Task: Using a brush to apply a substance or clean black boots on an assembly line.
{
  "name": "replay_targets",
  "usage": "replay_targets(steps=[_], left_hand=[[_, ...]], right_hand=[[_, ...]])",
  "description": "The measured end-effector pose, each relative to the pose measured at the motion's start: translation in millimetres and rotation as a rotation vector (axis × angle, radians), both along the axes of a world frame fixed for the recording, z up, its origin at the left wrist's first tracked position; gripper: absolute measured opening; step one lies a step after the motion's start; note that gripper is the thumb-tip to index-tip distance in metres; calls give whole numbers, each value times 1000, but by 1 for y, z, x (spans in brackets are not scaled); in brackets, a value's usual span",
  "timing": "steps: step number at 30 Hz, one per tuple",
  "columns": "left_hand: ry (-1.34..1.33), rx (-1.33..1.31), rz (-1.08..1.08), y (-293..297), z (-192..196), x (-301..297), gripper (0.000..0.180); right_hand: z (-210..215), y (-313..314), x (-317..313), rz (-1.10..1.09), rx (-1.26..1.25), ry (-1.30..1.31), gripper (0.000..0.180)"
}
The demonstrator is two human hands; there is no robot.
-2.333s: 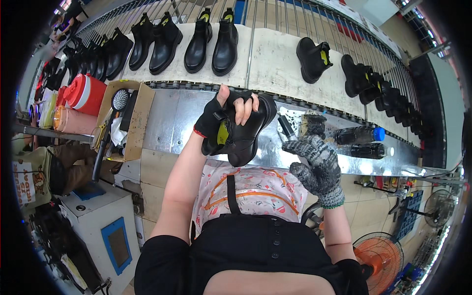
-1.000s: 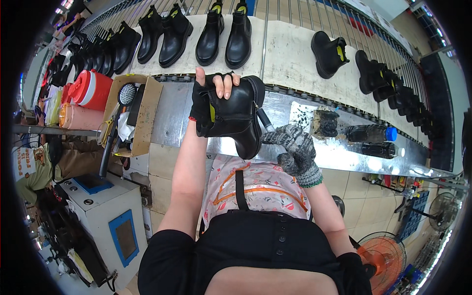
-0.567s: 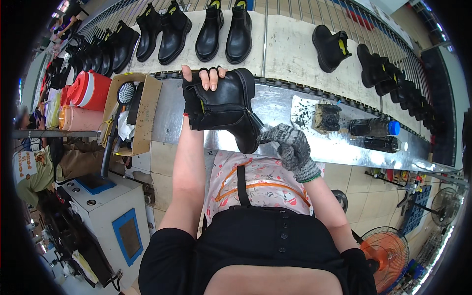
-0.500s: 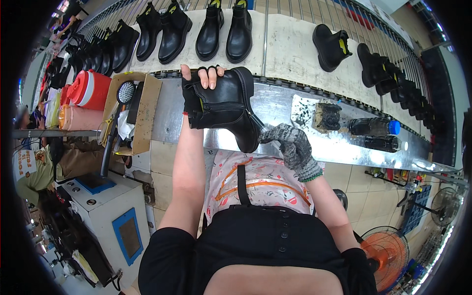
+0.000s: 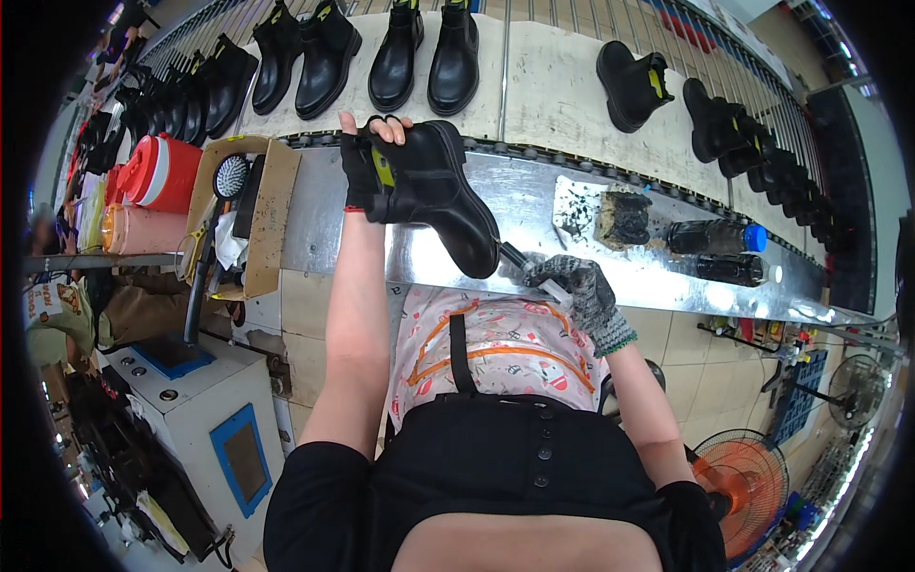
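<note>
A black ankle boot (image 5: 440, 195) is held tilted above the metal bench, its toe pointing down and toward me. My left hand (image 5: 358, 173), in a black fingerless glove, grips it at the shaft; yellow lining shows at the opening. Wearing a grey knitted glove, my right hand (image 5: 585, 294) closes around a slim brush (image 5: 516, 256) with a pale handle and dark end. That end is close to the sole edge by the toe; whether it touches I cannot tell.
On the metal bench (image 5: 324, 214) lie a stained white tray (image 5: 575, 205), a blackened sponge block (image 5: 624, 220), a blue-capped bottle (image 5: 713, 237) and a dark bottle (image 5: 732, 271). Beyond runs a conveyor (image 5: 548, 91) with several boots. A cardboard box (image 5: 271, 229) of tools stands left.
The boot has turned in my left hand: its zipped side no longer shows and its toe tilts further right. My right hand and the brush have shifted slightly downward.
</note>
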State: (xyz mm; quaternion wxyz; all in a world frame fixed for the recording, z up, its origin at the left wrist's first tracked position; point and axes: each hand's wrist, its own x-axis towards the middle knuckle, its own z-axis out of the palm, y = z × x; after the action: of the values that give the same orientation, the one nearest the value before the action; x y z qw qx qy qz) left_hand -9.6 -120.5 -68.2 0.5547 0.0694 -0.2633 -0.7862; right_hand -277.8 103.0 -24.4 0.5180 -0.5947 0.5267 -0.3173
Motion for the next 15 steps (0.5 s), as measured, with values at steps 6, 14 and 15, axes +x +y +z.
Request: replay_targets(steps=[6,14,15], left_hand=[[-294,-7,146,-33,-26,-11,76],[-1195,-253,689,-28,-45,-42,60],[-1338,-255,741,-25,-37,-45,59]], right_hand=[[-47,15,-10,-449,360,-759,84],[-73,15,-15,-573,431,-836,92],[-68,15,-17,-590,422,-815,92]])
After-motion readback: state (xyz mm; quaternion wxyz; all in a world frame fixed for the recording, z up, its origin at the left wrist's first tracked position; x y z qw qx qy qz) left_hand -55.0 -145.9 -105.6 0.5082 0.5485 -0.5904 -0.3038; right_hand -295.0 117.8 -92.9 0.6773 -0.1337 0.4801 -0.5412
